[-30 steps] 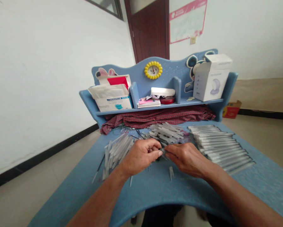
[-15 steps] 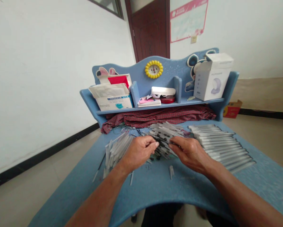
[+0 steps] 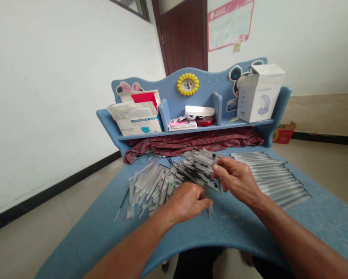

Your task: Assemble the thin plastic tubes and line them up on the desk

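Note:
My right hand [image 3: 233, 176] grips a clear pen [image 3: 219, 184] between thumb and fingers. It is held nearly upright, its black end above the fingers. Lower and to the left, my left hand [image 3: 188, 201] is curled palm down; its fingertips are mostly hidden, and I cannot see what they hold. Its thumb reaches over a small translucent piece [image 3: 210, 211], perhaps a pen cap, on the blue desk [image 3: 191, 234]. Behind the hands lies a heap of pen parts with black ends [image 3: 195, 172]. Loose clear tubes [image 3: 146, 184] lie to the left.
On the right, pens [image 3: 274, 180] lie side by side in a row. A checked cloth [image 3: 197, 142] is bunched below the shelf [image 3: 232, 124]. The shelf carries a white box [image 3: 259, 95], a mask box [image 3: 140, 126] and a red round tin [image 3: 205, 122].
My hands have moved apart from the heap. The left came down and right toward the small translucent piece; the right rose slightly, and the pen in it now shows upright.

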Tool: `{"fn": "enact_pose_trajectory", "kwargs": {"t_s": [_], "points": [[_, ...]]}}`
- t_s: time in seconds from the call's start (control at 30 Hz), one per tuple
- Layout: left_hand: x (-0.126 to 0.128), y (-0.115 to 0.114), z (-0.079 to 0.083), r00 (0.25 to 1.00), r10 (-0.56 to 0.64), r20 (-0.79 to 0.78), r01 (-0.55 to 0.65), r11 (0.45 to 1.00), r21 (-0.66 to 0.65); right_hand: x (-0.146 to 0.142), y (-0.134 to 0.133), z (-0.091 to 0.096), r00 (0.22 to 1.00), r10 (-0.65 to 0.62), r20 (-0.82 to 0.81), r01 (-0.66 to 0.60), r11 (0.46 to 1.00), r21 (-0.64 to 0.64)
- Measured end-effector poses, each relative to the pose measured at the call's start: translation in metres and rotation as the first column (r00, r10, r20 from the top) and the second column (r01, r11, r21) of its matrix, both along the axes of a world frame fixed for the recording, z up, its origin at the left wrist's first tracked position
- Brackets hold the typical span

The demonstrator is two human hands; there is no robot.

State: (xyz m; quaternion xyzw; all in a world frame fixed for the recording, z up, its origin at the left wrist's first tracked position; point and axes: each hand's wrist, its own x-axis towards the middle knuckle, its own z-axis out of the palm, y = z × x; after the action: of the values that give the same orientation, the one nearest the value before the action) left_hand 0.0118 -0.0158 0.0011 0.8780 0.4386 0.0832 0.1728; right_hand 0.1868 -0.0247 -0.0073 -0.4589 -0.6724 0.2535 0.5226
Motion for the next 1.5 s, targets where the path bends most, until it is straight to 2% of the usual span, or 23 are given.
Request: {"fn": "enact_pose_trajectory", "kwargs": {"t_s": [0.13, 0.23, 0.33, 0.4, 0.63, 0.87, 1.07, 1.17, 1.3, 1.5], "points": [[0.008, -0.007, -0.004, 0.998, -0.046, -0.034, 0.045, 0.999, -0.02, -0.002, 0.0, 0.001, 0.987, 0.05, -0.15, -0.062, 0.996, -0.071], [0.007, -0.007, -0.007, 0.984, -0.174, -0.031, 0.173, 0.985, -0.009, -0.004, 0.0, 0.001, 0.976, 0.071, -0.206, -0.089, 0.993, -0.076], [0.004, -0.004, -0.01, 0.945, -0.325, -0.042, 0.325, 0.946, 0.009, -0.004, 0.0, 0.002, 0.975, 0.083, -0.207, -0.098, 0.993, -0.067], [0.002, -0.003, -0.01, 0.932, -0.361, -0.045, 0.362, 0.932, 0.014, -0.004, 0.0, 0.001, 0.974, 0.09, -0.207, -0.105, 0.992, -0.065], [-0.003, 0.0, -0.001, 0.923, -0.367, -0.115, 0.369, 0.929, -0.007, -0.003, 0.001, 0.0, 0.972, 0.103, -0.214, -0.121, 0.99, -0.075], [-0.006, -0.001, -0.001, 0.921, -0.276, -0.273, 0.313, 0.945, 0.1, -0.004, 0.0, 0.003, 0.968, 0.096, -0.233, -0.117, 0.99, -0.076], [-0.007, -0.001, -0.002, 0.918, -0.185, -0.35, 0.254, 0.953, 0.163, -0.005, -0.001, 0.007, 0.927, 0.129, -0.353, -0.169, 0.982, -0.085], [-0.008, 0.002, 0.0, 0.928, -0.164, -0.334, 0.231, 0.958, 0.17, -0.005, -0.001, 0.007, 0.912, 0.143, -0.384, -0.196, 0.975, -0.101], [-0.007, 0.003, 0.002, 0.962, -0.14, -0.235, 0.18, 0.971, 0.157, -0.004, -0.001, 0.007, 0.898, 0.145, -0.415, -0.198, 0.976, -0.088], [-0.007, 0.004, -0.004, 0.983, -0.143, -0.113, 0.154, 0.982, 0.105, -0.004, 0.0, 0.006, 0.874, 0.153, -0.461, -0.195, 0.98, -0.046]]}}
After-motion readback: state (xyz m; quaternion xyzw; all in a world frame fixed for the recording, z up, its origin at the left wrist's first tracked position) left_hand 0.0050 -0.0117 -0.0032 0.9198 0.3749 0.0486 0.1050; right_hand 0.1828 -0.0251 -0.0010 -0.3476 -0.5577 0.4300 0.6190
